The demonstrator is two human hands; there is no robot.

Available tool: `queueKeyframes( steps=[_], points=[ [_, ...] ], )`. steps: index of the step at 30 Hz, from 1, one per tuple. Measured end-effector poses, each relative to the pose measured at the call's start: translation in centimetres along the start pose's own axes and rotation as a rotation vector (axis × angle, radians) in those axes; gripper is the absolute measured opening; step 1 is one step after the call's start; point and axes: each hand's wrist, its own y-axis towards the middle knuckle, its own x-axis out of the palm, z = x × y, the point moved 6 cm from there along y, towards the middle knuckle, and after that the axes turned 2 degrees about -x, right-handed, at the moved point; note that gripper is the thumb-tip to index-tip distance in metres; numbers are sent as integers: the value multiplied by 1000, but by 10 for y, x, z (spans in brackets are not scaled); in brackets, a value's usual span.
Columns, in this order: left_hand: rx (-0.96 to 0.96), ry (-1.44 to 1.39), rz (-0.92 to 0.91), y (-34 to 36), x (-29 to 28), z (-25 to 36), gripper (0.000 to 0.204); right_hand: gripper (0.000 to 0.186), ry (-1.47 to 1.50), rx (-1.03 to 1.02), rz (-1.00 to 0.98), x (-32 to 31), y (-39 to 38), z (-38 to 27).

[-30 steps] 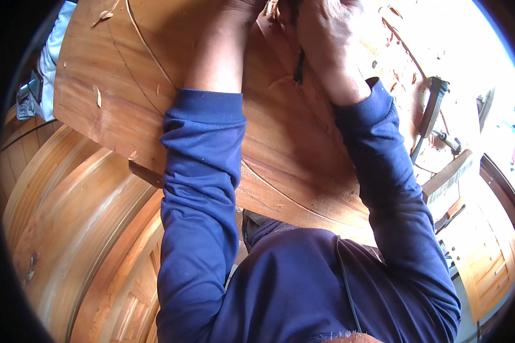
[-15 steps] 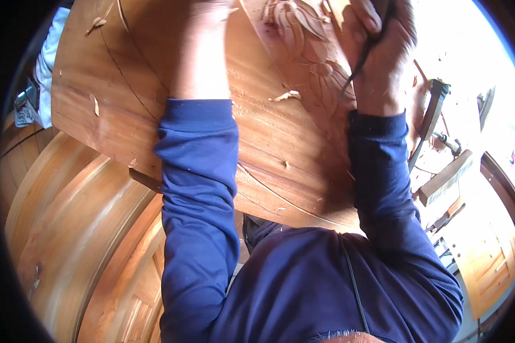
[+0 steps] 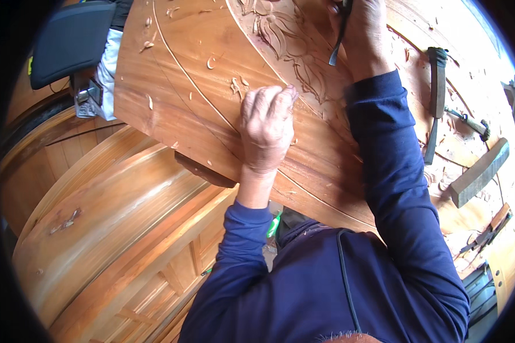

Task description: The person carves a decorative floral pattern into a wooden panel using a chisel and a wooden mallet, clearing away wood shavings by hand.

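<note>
A large reddish wooden panel (image 3: 200, 108) lies in front of me, with a carved flower relief (image 3: 286, 46) near its top. My left hand (image 3: 266, 128) rests knuckles-up on the panel just below the carving, fingers curled, holding nothing. My right hand (image 3: 363, 31) is at the top edge of the view, closed around a dark carving chisel (image 3: 339, 37) whose shaft points down toward the carved petals. Wood chips (image 3: 234, 86) lie scattered on the panel beside my left hand.
To the right lie a dark-handled tool (image 3: 438, 80), a smaller chisel (image 3: 469, 123) and a wooden block (image 3: 479, 171). Curved wooden pieces (image 3: 109, 228) are stacked lower left. A dark seat cushion (image 3: 68, 40) stands at the upper left.
My left hand has drawn back down into view and settled on the panel below the carving. My right hand with the chisel has shifted up and right along the relief.
</note>
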Motion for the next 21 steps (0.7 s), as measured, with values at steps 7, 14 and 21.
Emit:
queueKeyframes(
  steps=[7, 14, 21],
  points=[
    [73, -99, -41, -12, -14, 23, 18, 31, -65, 19, -63, 2, 2, -2],
    [-128, 112, -43, -13, -37, -34, 5, 33, -59, -6, 3, -2, 13, 1],
    [191, -40, -197, 45, -21, -58, 19, 31, -98, 15, 44, -5, 19, 7]
  ],
)
